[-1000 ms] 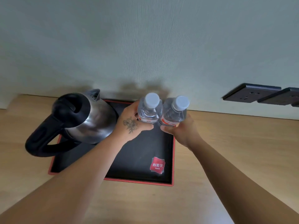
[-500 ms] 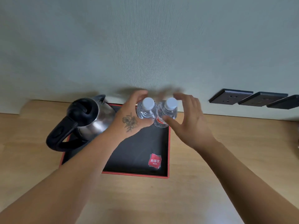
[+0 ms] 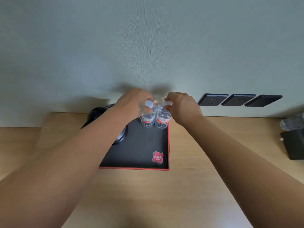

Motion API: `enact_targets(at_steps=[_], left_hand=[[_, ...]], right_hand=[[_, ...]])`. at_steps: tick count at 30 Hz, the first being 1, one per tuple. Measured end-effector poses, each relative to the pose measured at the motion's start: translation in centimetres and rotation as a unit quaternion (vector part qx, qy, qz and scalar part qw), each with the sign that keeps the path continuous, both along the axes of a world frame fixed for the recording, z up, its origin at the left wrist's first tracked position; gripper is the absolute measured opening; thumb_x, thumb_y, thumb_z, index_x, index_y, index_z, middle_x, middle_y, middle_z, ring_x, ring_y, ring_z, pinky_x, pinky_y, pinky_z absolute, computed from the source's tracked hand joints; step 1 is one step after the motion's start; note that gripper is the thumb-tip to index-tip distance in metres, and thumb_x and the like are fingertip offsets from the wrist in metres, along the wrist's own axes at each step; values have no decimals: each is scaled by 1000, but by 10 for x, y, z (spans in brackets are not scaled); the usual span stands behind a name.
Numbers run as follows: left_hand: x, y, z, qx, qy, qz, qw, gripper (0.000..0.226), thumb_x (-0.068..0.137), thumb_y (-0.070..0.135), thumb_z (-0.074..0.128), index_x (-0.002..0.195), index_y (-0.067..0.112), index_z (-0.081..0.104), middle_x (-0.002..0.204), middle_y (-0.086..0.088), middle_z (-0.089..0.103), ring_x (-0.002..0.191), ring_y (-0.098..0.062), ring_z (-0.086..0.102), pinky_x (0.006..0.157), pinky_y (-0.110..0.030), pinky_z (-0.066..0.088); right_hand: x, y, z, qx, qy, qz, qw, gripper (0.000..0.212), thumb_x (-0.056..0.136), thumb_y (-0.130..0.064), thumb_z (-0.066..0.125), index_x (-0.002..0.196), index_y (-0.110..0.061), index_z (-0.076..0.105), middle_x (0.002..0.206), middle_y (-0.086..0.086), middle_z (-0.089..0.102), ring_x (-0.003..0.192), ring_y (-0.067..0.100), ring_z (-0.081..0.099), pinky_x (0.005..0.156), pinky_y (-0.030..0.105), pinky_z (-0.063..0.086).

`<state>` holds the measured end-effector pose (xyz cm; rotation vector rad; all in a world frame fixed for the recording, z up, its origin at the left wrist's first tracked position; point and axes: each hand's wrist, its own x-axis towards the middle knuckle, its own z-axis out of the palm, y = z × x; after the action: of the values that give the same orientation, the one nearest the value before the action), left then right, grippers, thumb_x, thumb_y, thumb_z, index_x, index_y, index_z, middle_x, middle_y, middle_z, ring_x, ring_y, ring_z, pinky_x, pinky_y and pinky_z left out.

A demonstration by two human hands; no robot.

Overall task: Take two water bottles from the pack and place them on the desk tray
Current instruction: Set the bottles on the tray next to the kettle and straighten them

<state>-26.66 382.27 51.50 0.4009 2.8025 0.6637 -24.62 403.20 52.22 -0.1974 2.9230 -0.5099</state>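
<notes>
Two clear water bottles with white caps and red labels stand upright side by side at the far right corner of the black tray (image 3: 139, 155) with a red rim. My left hand (image 3: 133, 102) holds the cap of the left bottle (image 3: 147, 120) with its fingertips. My right hand (image 3: 182, 106) pinches the cap of the right bottle (image 3: 162, 120). Both bottles rest on the tray and touch each other.
A steel kettle (image 3: 122, 135) with a black handle sits on the tray's left part, mostly hidden by my left forearm. Three dark wall sockets (image 3: 238, 99) line the wall at right. A black box (image 3: 294, 145) and crinkled plastic (image 3: 292, 122) lie at the desk's right edge.
The bottles went from held in the air to standing on the tray. Both hands shifted from the bottles' bodies to their caps. The view pulled back and tilted.
</notes>
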Motion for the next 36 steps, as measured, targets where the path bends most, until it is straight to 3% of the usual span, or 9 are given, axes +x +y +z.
enact_targets(at_steps=[5,28,36], left_hand=[[-3,5,-4,20,-17,55,998,45,77,38,101,111,14,84,107,-11,82,98,-34,75,86,-46,63],[2,6,0,53,-25,78,995,47,75,36,103,109,9,85,104,-15,84,98,-36,77,81,-39,59],[5,5,-3,65,-22,87,994,49,72,38,104,108,10,86,102,-13,84,97,-34,77,82,-41,60]], right_hand=[[-10,-1,3,7,-21,-10,1000,34,98,-28,76,130,-19,72,129,11,75,117,34,69,97,40,57],[-12,-7,9,19,-56,-27,998,41,95,-34,81,131,-18,73,131,10,75,121,32,68,103,44,56],[3,-12,9,63,-12,-26,998,41,101,-35,72,137,-14,68,130,14,73,119,38,67,89,39,53]])
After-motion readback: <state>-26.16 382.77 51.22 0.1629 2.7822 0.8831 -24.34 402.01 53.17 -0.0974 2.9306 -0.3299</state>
